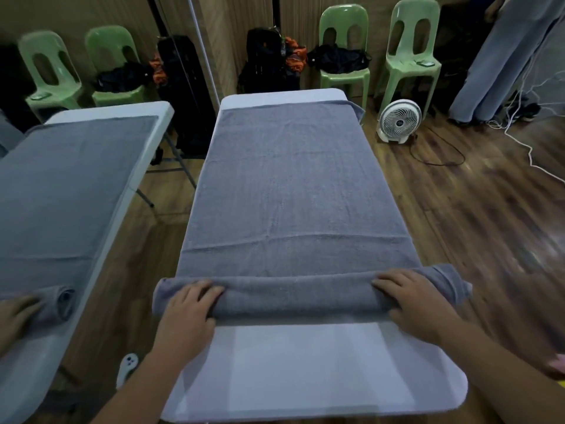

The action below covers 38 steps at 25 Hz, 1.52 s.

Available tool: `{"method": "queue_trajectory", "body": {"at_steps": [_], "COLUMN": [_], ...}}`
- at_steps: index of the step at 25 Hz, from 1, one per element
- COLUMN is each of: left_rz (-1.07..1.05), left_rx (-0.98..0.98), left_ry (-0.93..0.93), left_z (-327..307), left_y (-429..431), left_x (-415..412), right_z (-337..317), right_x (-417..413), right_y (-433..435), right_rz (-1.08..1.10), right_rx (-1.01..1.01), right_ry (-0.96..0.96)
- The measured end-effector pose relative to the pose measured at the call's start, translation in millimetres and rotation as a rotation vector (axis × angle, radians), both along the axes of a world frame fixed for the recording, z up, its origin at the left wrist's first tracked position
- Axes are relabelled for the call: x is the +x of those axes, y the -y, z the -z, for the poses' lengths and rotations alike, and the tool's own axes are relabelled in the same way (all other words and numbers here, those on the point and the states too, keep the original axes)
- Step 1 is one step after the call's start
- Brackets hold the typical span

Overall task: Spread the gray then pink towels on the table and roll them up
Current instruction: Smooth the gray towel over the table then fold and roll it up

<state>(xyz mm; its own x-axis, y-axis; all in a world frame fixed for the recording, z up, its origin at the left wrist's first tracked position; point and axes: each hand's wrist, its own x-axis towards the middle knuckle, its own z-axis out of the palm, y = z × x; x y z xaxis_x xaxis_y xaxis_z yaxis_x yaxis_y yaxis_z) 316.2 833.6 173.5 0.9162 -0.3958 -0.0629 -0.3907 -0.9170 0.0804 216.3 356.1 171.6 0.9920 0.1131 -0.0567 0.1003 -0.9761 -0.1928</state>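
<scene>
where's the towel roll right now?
Head view, lower centre: the roll lies across the table, with the left hand and right hand resting on its ends.

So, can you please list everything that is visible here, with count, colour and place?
towel: one, gray, spread along the middle table, near end rolled up
table: one, white, middle, under the towel
second table: one, white, left; may be a mirror image
second towel: one, gray, on the second table
chairs: four seen, green, along the far wall
bag: one, black, on a right chair
fan: one, white, floor right of the table
another person: one, gray trousers, standing far right
hands: two, left hand and right hand, resting on the roll, one near each end
</scene>
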Motion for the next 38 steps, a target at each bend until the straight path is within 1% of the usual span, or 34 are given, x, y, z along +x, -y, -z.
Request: {"method": "queue_trajectory", "body": {"at_steps": [1,3,5,6,7,8,10,11,12,14,15,16,17,18,19,20,21,23,26,28,30,32,34,35,37,38], "left_rz": [-0.022,-0.058,-0.052,-0.042,-0.042,-0.056,-0.094,-0.098,-0.110,-0.186,-0.210,-0.202,-0.158,-0.082,-0.006,0.039,0.035,-0.027,-0.066,-0.052,-0.032,-0.010,-0.062,-0.106,-0.121,-0.073], "left_rx": [0.002,-0.006,-0.025,-0.026,-0.025,-0.028,-0.046,-0.056,-0.057,-0.045,-0.051,-0.064,-0.081,-0.080,-0.047,0.003,0.047,0.052,-0.014,-0.025,-0.042,-0.050,-0.044,-0.041,-0.037,-0.038], "left_ry": [-0.005,0.015,0.044,0.068,0.083,0.078,0.015,0.000,0.009,0.061,0.120,0.181,0.227,0.238,0.189,0.111,0.033,-0.031,-0.018,0.007,-0.004,0.012,0.074,0.119,0.183,0.176], "left_z": [2.4,3.1,-0.7,-2.1,-4.8,-8.9,-19.9,-24.5,-28.0,-33.2,-34.7,-34.2,-30.6,-24.3,-18.9,-13.8,-8.2,-0.2,-3.5,-9.7,-20.0,-27.0,-29.9,-31.2,-31.0,-25.8], "left_y": [-13.8,-38.8,-50.5,-52.6,-53.9,-54.1,-54.2,-52.1,-48.3,-37.4,-31.3,-25.6,-21.5,-19.5,-18.3,-18.5,-21.6,-29.2,-34.7,-38.5,-40.5,-38.8,-32.2,-27.8,-17.0,-14.1], "left_x": [1.9,6.9,6.7,4.5,1.6,-1.8,-2.4,2.0,9.7,30.1,37.4,40.4,39.3,34.5,26.9,19.3,14.8,16.0,13.2,1.5,-9.1,-3.0,17.8,28.0,36.0,34.4], "right_z": [4.0,10.1,4.2,-0.5,-7.7,-14.8,-31.6,-37.2,-37.6,-35.5,-33.6,-31.4,-30.6,-26.9,-25.1,-19.1,-13.2,-2.9,-0.6,-13.1,-27.1,-37.8,-40.7,-41.6,-39.1,-36.1], "right_x": [-7.8,-17.4,-20.5,-21.7,-24.0,-26.2,-22.1,-14.2,-4.2,15.3,22.8,27.5,26.6,21.9,13.6,5.2,-3.6,-12.1,-13.0,-18.2,-19.5,-5.0,18.8,29.1,38.0,35.2], "right_y": [7.2,25.5,29.9,29.1,26.9,26.6,31.2,34.7,37.7,38.0,36.8,34.2,28.6,23.1,14.7,9.1,4.7,4.2,13.3,17.3,25.5,32.3,34.8,32.4,25.7,21.8], "right_rz": [0.077,0.207,0.227,0.204,0.178,0.174,0.226,0.256,0.283,0.322,0.351,0.360,0.336,0.268,0.171,0.085,0.053,0.093,0.125,0.109,0.084,0.107,0.170,0.199,0.216,0.163], "right_rx": [0.003,0.005,0.035,0.024,0.020,0.066,0.200,0.252,0.279,0.260,0.220,0.160,0.097,0.051,0.012,-0.036,-0.080,-0.079,-0.026,-0.043,0.010,0.074,0.057,0.035,-0.022,-0.033], "right_ry": [-0.035,-0.014,0.021,0.023,-0.025,-0.113,-0.302,-0.369,-0.395,-0.331,-0.263,-0.156,-0.042,0.057,0.104,0.102,0.055,-0.015,0.032,-0.076,-0.246,-0.327,-0.285,-0.224,-0.006,0.079]}}
